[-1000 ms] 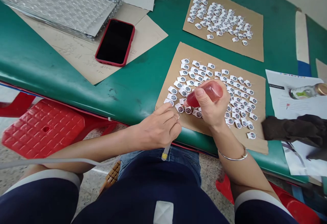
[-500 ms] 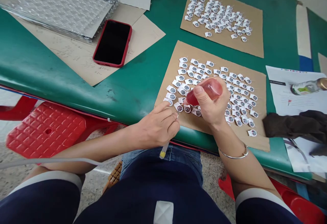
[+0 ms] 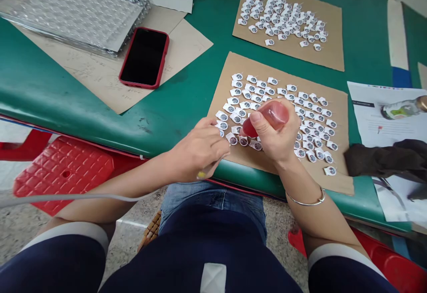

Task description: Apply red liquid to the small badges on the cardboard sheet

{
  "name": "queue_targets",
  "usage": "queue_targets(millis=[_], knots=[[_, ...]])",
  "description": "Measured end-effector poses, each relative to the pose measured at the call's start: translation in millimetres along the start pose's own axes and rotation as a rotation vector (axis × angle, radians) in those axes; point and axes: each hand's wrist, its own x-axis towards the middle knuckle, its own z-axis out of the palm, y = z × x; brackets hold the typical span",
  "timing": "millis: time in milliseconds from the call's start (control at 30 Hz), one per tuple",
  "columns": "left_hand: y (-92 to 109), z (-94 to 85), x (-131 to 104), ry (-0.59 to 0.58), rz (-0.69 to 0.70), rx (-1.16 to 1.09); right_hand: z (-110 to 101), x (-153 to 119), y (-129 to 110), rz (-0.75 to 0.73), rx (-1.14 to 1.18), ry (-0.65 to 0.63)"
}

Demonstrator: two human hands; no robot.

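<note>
My right hand (image 3: 280, 137) is wrapped round a squeeze bottle of red, see-through material (image 3: 267, 117). Its narrow end points down and left, over the near-left part of a cardboard sheet (image 3: 222, 79). Small white tagged pieces with round dark prints (image 3: 237, 111) lie in rows on that sheet. Beside the bottle, at the sheet's left edge, my left hand (image 3: 200, 148) is closed, fingertips close to the nearest pieces. From under its palm sticks a slim pale tube with a yellow end (image 3: 201, 175); the rest is hidden by the hand.
A second cardboard sheet (image 3: 333, 26) with similar pieces lies farther back. Left are a red-cased phone (image 3: 145, 57), brown paper (image 3: 187, 39) and clear plastic trays (image 3: 83, 12). Printed paper (image 3: 362, 119), a small bottle (image 3: 402, 108) and dark cloth (image 3: 376, 159) lie right.
My left hand has moved slightly left and up and turned, swinging the yellow-ended tube left. The bottle in my right hand stays almost in place.
</note>
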Motion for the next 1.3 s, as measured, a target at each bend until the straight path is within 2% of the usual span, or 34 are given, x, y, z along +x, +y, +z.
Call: queue_targets(millis=[67, 300, 567, 800, 1000, 1133, 1300], knots=[[-7, -4.5, 6, -0.015, 0.005, -0.066, 0, 0, -1, -0.023, -0.011, 0.016], [-23, -17.6, 29, -0.114, -0.113, -0.307, -1, -1, -1, -0.078, -0.033, 0.016], [-36, -23.3, 48, -0.252, -0.205, -0.429, -4, -1, -6, -0.1, -0.086, -0.016], [-39, -24.0, 47, -0.275, -0.273, -0.459, -5, -2, -5, -0.095, -0.064, -0.054], [-43, -22.9, 45, -0.268, -0.258, -0.471, -6, -2, -7, -0.101, -0.064, -0.045], [-47, -22.2, 44, -0.27, -0.281, -0.522, -9, -13, -12, -0.104, -0.073, -0.067], [-49, -19.5, 43, -0.263, -0.316, -0.608, -10, -40, -7, -0.008, 0.0, 0.084]])
